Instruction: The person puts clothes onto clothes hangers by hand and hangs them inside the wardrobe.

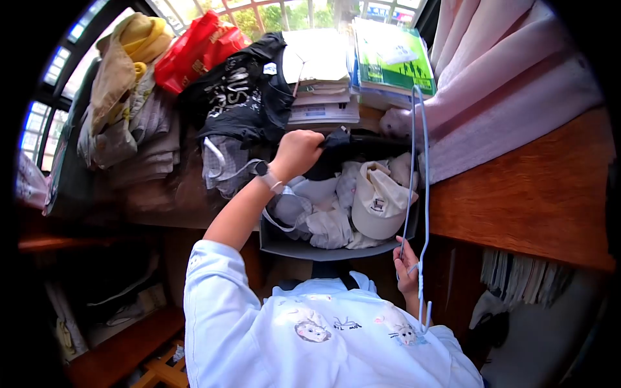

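Observation:
My left hand (pixel 299 154), with a watch (pixel 265 173) on its wrist, is closed on a piece of black cloth (pixel 330 152) at the back of a grey storage box (pixel 304 249). The kind of garment cannot be made out. In the box lie a cream cap (pixel 380 205) and several crumpled white and grey cloths (pixel 328 226). At the box's front right corner, my right hand (pixel 406 268) is closed round a light blue wire hanger (pixel 424 213), which stands upright on edge with nothing hung on it.
Behind the box are a black printed shirt (pixel 242 90), a stack of papers (pixel 320 77) and green-covered books (pixel 394 55). A red bag (pixel 197 52) and folded cloths (pixel 129 136) are at left. A pink curtain (pixel 498 84) hangs over the wooden desktop (pixel 524 187) at right.

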A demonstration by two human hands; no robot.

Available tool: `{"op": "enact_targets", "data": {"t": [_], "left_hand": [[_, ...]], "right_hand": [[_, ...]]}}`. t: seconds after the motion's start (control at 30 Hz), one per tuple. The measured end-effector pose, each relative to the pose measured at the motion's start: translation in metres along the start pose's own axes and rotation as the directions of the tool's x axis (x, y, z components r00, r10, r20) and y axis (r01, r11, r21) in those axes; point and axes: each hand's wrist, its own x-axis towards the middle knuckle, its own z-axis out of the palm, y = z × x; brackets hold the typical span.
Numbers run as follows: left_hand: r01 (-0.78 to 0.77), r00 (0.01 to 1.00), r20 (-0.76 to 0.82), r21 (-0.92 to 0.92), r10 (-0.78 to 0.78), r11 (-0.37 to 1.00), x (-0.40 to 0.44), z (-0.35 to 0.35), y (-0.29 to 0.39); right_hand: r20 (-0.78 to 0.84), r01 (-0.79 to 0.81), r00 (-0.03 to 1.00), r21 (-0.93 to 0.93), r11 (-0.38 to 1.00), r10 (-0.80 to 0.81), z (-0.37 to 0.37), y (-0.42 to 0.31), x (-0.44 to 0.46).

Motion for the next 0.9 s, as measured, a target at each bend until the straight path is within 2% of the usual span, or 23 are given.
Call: {"op": "enact_targets", "data": {"t": [0.07, 0.1, 0.13, 0.17, 0.2, 0.23, 0.27, 0.3, 0.33, 0.37, 0.43, 0.47, 0.53, 0.57, 0.6, 0.63, 0.67, 0.7, 0.73, 0.77, 0.8, 0.83, 0.9], "left_hand": [[0.012, 0.985, -0.156, -0.353, -0.071, 0.936, 0.002, -0.056, 0.022], [0.026, 0.978, -0.173, -0.435, -0.112, 0.9, -0.001, -0.086, 0.037], [0.092, 0.955, -0.186, -0.554, -0.23, 0.827, -0.006, -0.117, 0.054], [0.061, 0.916, -0.252, -0.682, -0.312, 0.728, -0.008, -0.141, 0.068], [-0.111, 0.884, -0.378, -0.741, -0.275, 0.662, -0.011, -0.167, 0.073], [-0.256, 0.825, -0.496, -0.754, -0.27, 0.605, -0.016, -0.197, 0.084], [-0.26, 0.815, -0.515, -0.735, -0.266, 0.626, -0.026, -0.229, 0.091], [-0.415, 0.893, -0.438, -0.891, -0.102, 0.185, -0.042, -0.264, 0.096], [-0.376, 0.9, -0.423, -0.876, 0.105, -0.302, -0.064, -0.298, 0.099], [-0.448, 0.846, -0.467, -0.884, 0.257, -0.134, -0.094, -0.331, 0.097], [-0.466, 0.773, -0.496, -0.867, 0.394, -0.177, -0.156, -0.379, 0.115], [-0.482, 0.773, -0.517, -0.856, 0.367, -0.189, -0.194, -0.4, 0.126], [-0.6, 0.787, -0.583, -0.8, 0.201, 0.03, -0.286, -0.426, 0.158], [-0.615, 0.783, -0.595, -0.785, 0.18, 0.078, -0.317, -0.434, 0.17], [-0.668, 0.719, -0.694, -0.705, -0.037, 0.237, -0.344, -0.44, 0.186], [-0.673, 0.578, -0.783, -0.617, -0.23, 0.408, -0.374, -0.446, 0.204], [-0.626, 0.38, -0.846, -0.533, -0.374, 0.57, -0.4, -0.453, 0.22], [-0.531, 0.133, -0.877, -0.456, -0.461, 0.714, -0.428, -0.456, 0.237], [-0.394, -0.137, -0.868, -0.394, -0.477, 0.83, -0.454, -0.459, 0.257], [-0.355, -0.193, -0.873, -0.363, -0.447, 0.862, -0.484, -0.459, 0.265], [-0.604, 0.128, -0.862, -0.46, -0.491, 0.651, -0.515, -0.458, 0.265], [-0.728, 0.445, -0.803, -0.583, -0.397, 0.361, -0.539, -0.458, 0.271], [-0.848, 0.521, -0.798, -0.524, -0.304, -0.08, -0.544, -0.44, 0.297]], "right_hand": [[0.028, 0.074, 0.997, 0.06, 0.995, -0.076, 0.008, -0.015, 0.022], [0.012, 0.151, 0.988, 0.085, 0.985, -0.152, 0.016, -0.024, 0.032], [-0.004, 0.225, 0.974, 0.109, 0.968, -0.226, 0.026, -0.033, 0.041], [0.005, 0.278, 0.96, 0.145, 0.95, -0.282, 0.032, -0.042, 0.053], [0.012, 0.333, 0.94, 0.179, 0.926, -0.34, 0.039, -0.053, 0.063], [0.051, 0.343, 0.936, 0.105, 0.933, -0.35, 0.046, -0.064, 0.072], [0.088, 0.357, 0.929, 0.034, 0.934, -0.358, 0.056, -0.073, 0.083], [0.125, 0.432, 0.897, -0.031, 0.902, -0.425, 0.072, -0.081, 0.095], [0.162, 0.505, 0.858, -0.09, 0.858, -0.488, 0.089, -0.09, 0.105], [0.139, 0.554, 0.815, 0.093, 0.827, -0.562, 0.121, -0.107, 0.105], [0.012, 0.789, 0.606, -0.14, 0.599, -0.796, 0.172, -0.123, 0.109], [0.013, 0.693, 0.706, -0.215, 0.688, -0.708, 0.191, -0.125, 0.108], [0.014, 0.826, 0.498, -0.314, 0.469, -0.867, 0.234, -0.142, 0.102], [0.007, 0.784, 0.618, -0.079, 0.615, -0.787, 0.255, -0.151, 0.091], [0.127, 0.826, 0.561, -0.019, 0.564, -0.818, 0.268, -0.172, 0.073], [0.353, 0.749, 0.556, 0.179, 0.638, -0.752, 0.281, -0.182, 0.056], [0.561, 0.615, 0.479, 0.333, 0.714, -0.675, 0.295, -0.189, 0.041], [0.767, 0.453, 0.293, 0.414, 0.789, -0.571, 0.305, -0.195, 0.025], [0.89, 0.274, 0.041, 0.427, 0.862, -0.454, 0.318, -0.198, 0.009], [0.929, -0.2, -0.031, 0.357, 0.913, -0.37, 0.338, -0.189, -0.009], [0.95, -0.385, -0.046, 0.27, 0.883, -0.31, 0.361, -0.186, -0.032], [0.949, -0.35, -0.083, 0.257, 0.901, -0.303, 0.387, -0.186, -0.062], [0.954, -0.33, -0.113, 0.227, 0.916, -0.277, 0.438, -0.18, -0.141]]}}
